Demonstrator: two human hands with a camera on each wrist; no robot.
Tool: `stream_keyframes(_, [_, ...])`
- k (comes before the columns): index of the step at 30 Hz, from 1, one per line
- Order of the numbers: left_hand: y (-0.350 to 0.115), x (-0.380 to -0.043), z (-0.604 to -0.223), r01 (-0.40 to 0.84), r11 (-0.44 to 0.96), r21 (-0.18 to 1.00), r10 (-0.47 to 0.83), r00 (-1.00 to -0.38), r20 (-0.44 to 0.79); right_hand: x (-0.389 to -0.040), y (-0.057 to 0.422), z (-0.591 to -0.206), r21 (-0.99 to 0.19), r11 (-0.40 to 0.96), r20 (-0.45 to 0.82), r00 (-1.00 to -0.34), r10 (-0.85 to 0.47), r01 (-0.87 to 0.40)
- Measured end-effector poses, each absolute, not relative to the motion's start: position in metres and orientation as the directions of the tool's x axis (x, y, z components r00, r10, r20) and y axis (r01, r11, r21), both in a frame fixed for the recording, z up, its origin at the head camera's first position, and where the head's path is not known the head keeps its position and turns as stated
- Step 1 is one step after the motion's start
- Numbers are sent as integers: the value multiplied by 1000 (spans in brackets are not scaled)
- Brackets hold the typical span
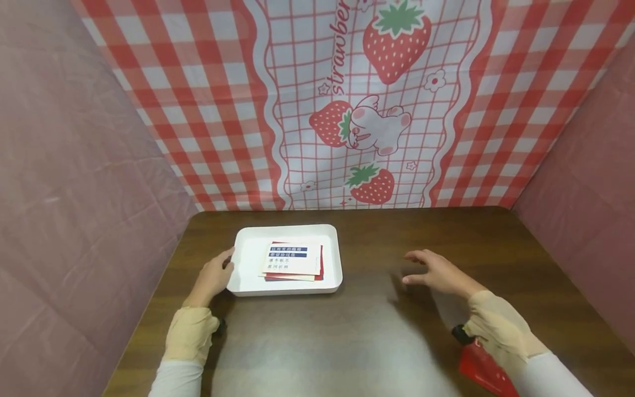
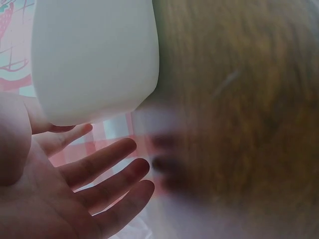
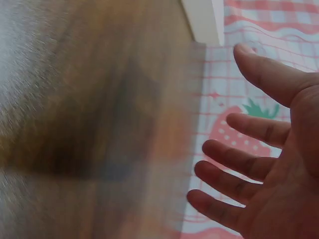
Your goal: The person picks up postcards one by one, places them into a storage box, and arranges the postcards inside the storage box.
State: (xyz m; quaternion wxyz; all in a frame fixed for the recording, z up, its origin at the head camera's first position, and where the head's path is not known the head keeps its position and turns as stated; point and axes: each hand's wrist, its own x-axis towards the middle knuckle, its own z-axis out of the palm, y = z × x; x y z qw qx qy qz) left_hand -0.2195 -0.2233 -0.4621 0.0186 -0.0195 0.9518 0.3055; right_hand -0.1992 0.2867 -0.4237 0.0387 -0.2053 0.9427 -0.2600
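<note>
A shallow white tray point(image 1: 288, 289) lies on the brown table, left of the middle. Inside it is a small, uneven stack of paper cards point(image 1: 292, 259); the top one is white with blue bands and printed characters, and red and cream edges show beneath. My left hand point(image 1: 213, 275) is at the tray's left end. In the left wrist view its fingers point(image 2: 107, 162) are spread and nearly straight, close to the tray's wall point(image 2: 94, 59); whether they touch it is unclear. My right hand point(image 1: 436, 273) hovers right of the tray, fingers extended, holding nothing.
The wooden table point(image 1: 317, 342) reaches back to a red-checked strawberry cloth point(image 1: 372, 138) hung behind it. Pinkish fabric walls point(image 1: 74, 220) stand at both sides. A red item point(image 1: 483, 366) hangs by my right wrist, next to a black strap piece point(image 1: 462, 334).
</note>
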Motion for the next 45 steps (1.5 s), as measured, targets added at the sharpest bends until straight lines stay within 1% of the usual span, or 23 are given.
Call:
stream_keyframes(8, [-223, -218, -461, -30, 819, 572, -17, -999, -28, -183, 306, -410, -471, 825, -30, -929, -368, -312])
stream_keyframes(13, [-223, -219, -460, -22, 824, 566, -12, -1000, -22, -175, 315, -410, -447, 849, -54, -939, -341, -283])
stream_keyframes(18, [-224, -218, -462, -25, 826, 564, -10, -999, -30, -166, 323, -412, -443, 862, -105, -941, -321, -244])
stream_keyframes(24, [-223, -220, -462, -46, 814, 580, -23, -999, -48, -162, 339, -408, -391, 885, -131, -936, -326, -253])
stream_keyframes(33, [-223, -221, -460, -37, 803, 594, -23, -999, -30, -152, 348, -417, -265, 938, -223, -932, -286, -224])
stream_keyframes(38, [-224, -223, -460, -51, 806, 589, -33, -999, -42, -145, 350, -423, -254, 949, -286, -923, -259, -188])
stream_keyframes(45, [-223, -222, -464, -50, 816, 576, -29, -999, -45, -136, 353, -433, -217, 957, -312, -916, -252, -190])
